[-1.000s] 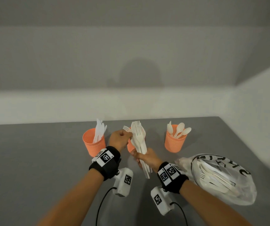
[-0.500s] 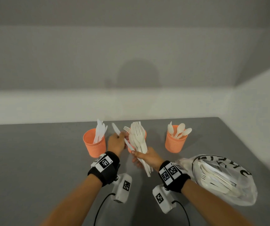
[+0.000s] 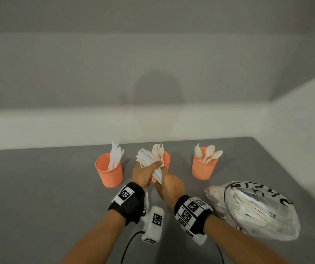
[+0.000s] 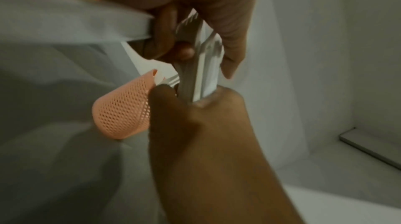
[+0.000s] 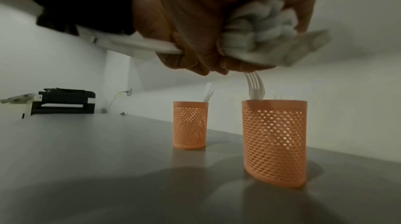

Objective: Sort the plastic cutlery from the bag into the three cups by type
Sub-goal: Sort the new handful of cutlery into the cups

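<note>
Three orange mesh cups stand in a row: the left cup [image 3: 109, 172] with knives, the middle cup [image 3: 166, 159] with forks, the right cup [image 3: 203, 169] with spoons. Just in front of the middle cup, my left hand [image 3: 152, 165] grips a bundle of white cutlery [image 3: 145, 159] whose heads fan up and to the left. A thin knife [image 3: 147, 197] trails back under that wrist. My right hand [image 3: 162, 174] grips the bundle's handles from the right; its fingers [image 4: 232, 47] curl round them. The clear printed bag [image 3: 257, 210] with more cutlery lies to the right.
The grey table [image 3: 38, 187] meets a pale wall behind and another on the right. A black printer [image 5: 65, 100] sits far off to the left. Wrist-camera cables hang near the front edge.
The left hand drew one knife out to the left, then came back and took hold of the bundle. The bundle has tipped from upright to the left. The right hand has slid lower.
</note>
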